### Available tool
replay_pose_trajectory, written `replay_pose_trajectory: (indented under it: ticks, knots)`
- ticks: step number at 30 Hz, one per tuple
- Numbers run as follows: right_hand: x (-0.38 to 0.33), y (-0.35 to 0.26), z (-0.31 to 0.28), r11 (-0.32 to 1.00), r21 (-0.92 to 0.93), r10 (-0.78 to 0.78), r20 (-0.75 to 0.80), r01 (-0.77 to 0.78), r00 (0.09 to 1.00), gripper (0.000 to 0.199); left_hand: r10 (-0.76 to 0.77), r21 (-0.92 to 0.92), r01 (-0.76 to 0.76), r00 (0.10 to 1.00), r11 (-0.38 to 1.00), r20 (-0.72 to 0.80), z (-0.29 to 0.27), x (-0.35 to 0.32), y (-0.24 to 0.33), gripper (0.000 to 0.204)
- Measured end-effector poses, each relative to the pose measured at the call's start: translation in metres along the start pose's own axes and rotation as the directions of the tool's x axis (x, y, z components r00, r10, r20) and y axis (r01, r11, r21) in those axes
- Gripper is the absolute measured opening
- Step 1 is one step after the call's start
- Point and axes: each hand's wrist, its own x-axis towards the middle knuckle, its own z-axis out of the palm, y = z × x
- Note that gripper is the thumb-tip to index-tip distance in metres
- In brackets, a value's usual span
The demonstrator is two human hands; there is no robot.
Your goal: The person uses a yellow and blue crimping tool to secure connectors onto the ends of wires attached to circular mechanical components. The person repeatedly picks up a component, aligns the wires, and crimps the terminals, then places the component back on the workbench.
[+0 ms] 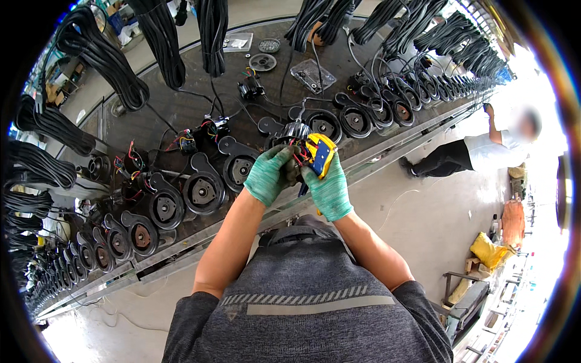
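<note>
1. The left hand (266, 175), in a green knit glove, is wrapping its fingers around a dark round motor unit with red wires (295, 158), gripping it from the left side.
2. The right hand (328, 187), gloved the same, is closing around a yellow-and-blue hand tool (320, 154) and pressing it against the motor unit's wires, so the two hands are touching over the piece.
3. Just beyond the hands a long dark metal workbench (181, 109) is running diagonally, carrying a row of black round pump housings (203, 190) to the left of the hands and more to their right.
4. Above the bench, bundles of coiled black cable (115, 66) are hanging (their upper ends are cut off by the rim).
5. Below the hands a pale concrete floor (417, 212) is showing; far to the right another person in a white shirt (493, 151) is standing at the bench.
</note>
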Motion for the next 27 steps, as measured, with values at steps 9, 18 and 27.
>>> replay_pose_trajectory:
  ticks: [9, 18, 27]
  knots:
    - [0.011, -0.048, -0.011, 0.983, -0.171, 0.073, 0.067, -0.061, 0.995, 0.06, 0.63, 0.804, -0.545, 0.543, -0.239, 0.555, -0.003, -0.011, 0.0, 0.042]
    - [0.047, -0.068, -0.057, 0.912, 0.226, 0.281, 0.265, -0.343, 0.922, 0.048, 0.678, 0.792, -0.599, 0.63, 0.115, 0.378, 0.021, 0.016, -0.014, 0.029]
    - [0.064, -0.082, -0.12, 0.828, 0.195, 0.39, 0.474, -0.526, 0.789, 0.061, 0.685, 0.62, -0.554, 0.728, 0.556, 0.036, 0.05, 0.034, -0.035, 0.03]
